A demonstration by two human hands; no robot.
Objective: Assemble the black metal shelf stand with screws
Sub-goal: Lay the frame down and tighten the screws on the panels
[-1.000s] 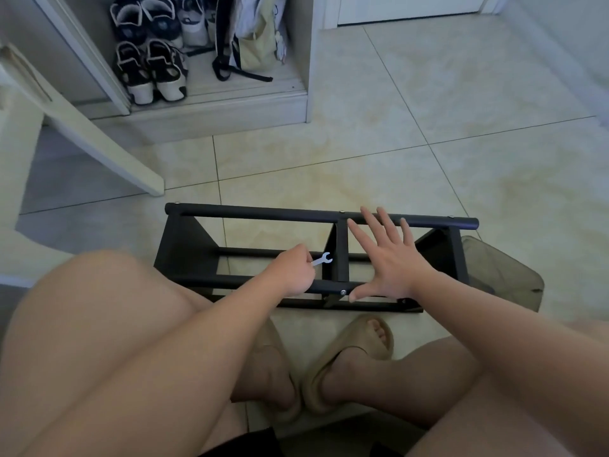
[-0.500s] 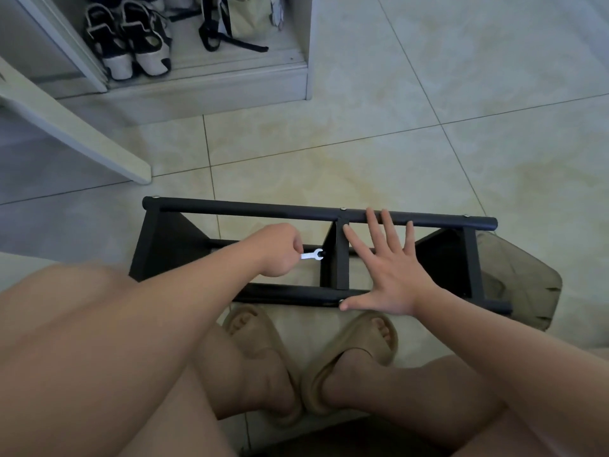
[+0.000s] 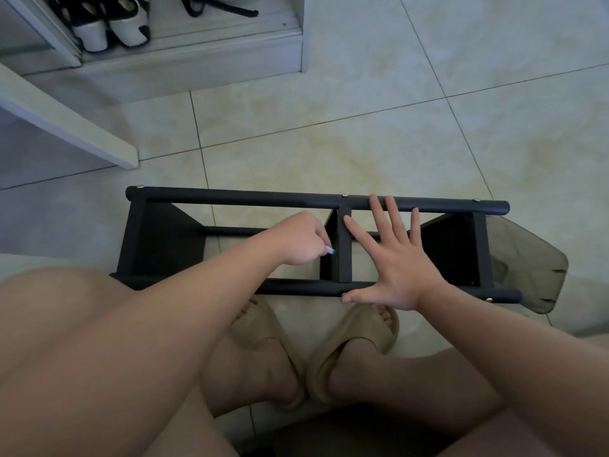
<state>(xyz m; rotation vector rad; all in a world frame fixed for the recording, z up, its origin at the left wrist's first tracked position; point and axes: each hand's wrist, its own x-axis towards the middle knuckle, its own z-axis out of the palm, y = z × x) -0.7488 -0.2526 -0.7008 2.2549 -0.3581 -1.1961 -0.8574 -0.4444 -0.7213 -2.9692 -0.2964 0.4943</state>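
Wrench travel is the change. Over the last second the left hand carries the small silver tool rightward to the centre divider. Now only its tip shows past the curled fingers, at the divider's 9 o'clock face. Whether it sits on a nut I cannot tell.

The right hand stays spread flat and grips nothing. Its fingertips are on the far rail and its thumb is on the near rail, beside a screw head.

The black metal shelf stand lies on the tiled floor, at 12 o'clock from the slippers. This looks like tightening the divider's fastener while the frame is braced, and the joint is probably not yet snug.
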